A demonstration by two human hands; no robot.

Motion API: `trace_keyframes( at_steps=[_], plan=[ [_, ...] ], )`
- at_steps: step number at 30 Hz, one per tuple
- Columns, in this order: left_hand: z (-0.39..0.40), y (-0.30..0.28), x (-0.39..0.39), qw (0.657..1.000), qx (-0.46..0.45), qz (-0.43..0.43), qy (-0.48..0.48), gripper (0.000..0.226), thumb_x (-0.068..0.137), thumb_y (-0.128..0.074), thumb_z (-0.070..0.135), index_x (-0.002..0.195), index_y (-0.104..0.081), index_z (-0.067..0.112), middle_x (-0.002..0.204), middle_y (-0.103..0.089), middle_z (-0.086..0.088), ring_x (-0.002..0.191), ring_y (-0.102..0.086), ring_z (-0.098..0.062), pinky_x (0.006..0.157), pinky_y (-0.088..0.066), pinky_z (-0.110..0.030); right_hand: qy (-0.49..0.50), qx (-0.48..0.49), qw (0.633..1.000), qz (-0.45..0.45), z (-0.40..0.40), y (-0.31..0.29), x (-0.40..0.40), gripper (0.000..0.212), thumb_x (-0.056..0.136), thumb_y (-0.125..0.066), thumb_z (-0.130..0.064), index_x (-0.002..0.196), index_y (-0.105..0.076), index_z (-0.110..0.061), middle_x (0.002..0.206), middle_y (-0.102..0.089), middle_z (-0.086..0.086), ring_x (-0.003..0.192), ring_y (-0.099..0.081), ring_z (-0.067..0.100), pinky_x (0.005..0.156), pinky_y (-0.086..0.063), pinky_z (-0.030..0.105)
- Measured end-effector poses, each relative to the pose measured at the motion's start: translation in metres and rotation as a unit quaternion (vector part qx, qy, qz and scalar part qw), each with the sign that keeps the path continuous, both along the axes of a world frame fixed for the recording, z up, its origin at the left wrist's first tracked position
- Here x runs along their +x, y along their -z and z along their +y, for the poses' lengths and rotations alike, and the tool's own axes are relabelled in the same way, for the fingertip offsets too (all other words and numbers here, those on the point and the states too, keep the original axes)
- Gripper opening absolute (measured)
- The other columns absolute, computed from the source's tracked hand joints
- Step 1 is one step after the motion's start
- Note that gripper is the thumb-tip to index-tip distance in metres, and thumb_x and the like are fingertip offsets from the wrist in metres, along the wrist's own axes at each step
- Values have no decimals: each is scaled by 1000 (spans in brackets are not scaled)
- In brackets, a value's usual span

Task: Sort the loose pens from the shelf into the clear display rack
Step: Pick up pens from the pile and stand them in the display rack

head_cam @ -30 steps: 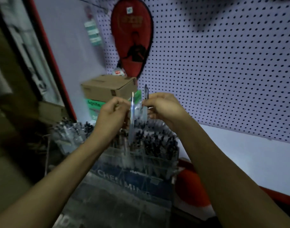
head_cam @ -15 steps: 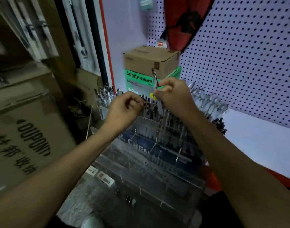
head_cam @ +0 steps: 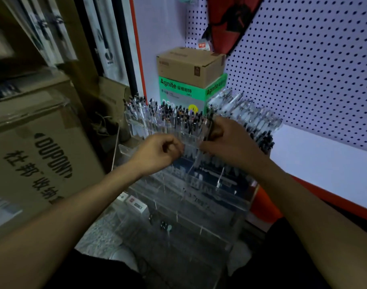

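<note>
Right hand [head_cam: 228,140]: fingers curled, thumb and forefinger pinching a dark pen [head_cam: 210,127] held near upright over the upper rows of the clear display rack [head_cam: 199,197], its lower end down among the pens already standing there. Left hand [head_cam: 157,155]: curled into a loose fist just beside the right, knuckles against the rack's upper front edge; contents of the fist cannot be told from this view. Behind the rack: brown carton [head_cam: 191,65] stacked on a green Agnite box [head_cam: 178,90], against a white pegboard [head_cam: 303,69]; at left, a large DUPONT carton [head_cam: 38,155].
</note>
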State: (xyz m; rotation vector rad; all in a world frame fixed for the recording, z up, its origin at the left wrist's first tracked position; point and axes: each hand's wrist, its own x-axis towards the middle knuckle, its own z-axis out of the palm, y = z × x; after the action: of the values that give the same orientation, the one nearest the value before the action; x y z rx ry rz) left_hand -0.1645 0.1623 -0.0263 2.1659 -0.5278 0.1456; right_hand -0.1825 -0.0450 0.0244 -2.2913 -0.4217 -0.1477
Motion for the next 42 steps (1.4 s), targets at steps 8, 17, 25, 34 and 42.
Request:
trace_keyframes(
  at_steps=[8, 17, 25, 34, 42],
  plan=[
    [-15, 52, -30, 979, 182, 23, 84, 16, 87, -62, 2, 88, -76, 10, 81, -69, 9, 68, -58, 9, 65, -40, -3, -5, -87, 996, 36, -41, 10, -35, 25, 84, -75, -28, 83, -53, -15, 79, -66, 7, 71, -64, 20, 68, -54, 37],
    [-72, 82, -43, 885, 380, 214, 162, 33, 100, -43, 30, 125, -62, 21, 127, -62, -4, 110, -58, -20, 96, -48, -35, 30, -106, 994, 24, -76, 18, -65, 33, 83, -74, -29, 90, -53, -4, 87, -66, 15, 81, -63, 28, 76, -53, 48],
    [-87, 76, -38, 842, 429, 252, 211, 34, 89, -58, 21, 123, -63, 23, 121, -60, 3, 114, -55, -17, 98, -47, -34, 39, -116, 992, 22, -86, 18, -67, 36, 84, -74, -33, 97, -53, -6, 95, -65, 13, 84, -62, 24, 78, -53, 43],
    [-73, 66, -34, 924, 317, 89, 193, 20, 84, -65, 2, 95, -75, 15, 86, -60, 13, 78, -54, 1, 63, -34, 3, 31, -100, 994, 28, -78, 16, -63, 30, 84, -74, -25, 94, -54, -6, 92, -66, 15, 85, -64, 26, 78, -53, 45],
    [-31, -14, -40, 983, 156, 32, 87, 32, 81, -68, -5, 72, -61, 26, 79, -70, 4, 76, -69, -5, 71, -56, -26, 21, -85, 996, 28, -57, 16, -56, 26, 86, -70, -21, 79, -47, -14, 75, -60, 8, 70, -60, 23, 64, -49, 32]
  ],
)
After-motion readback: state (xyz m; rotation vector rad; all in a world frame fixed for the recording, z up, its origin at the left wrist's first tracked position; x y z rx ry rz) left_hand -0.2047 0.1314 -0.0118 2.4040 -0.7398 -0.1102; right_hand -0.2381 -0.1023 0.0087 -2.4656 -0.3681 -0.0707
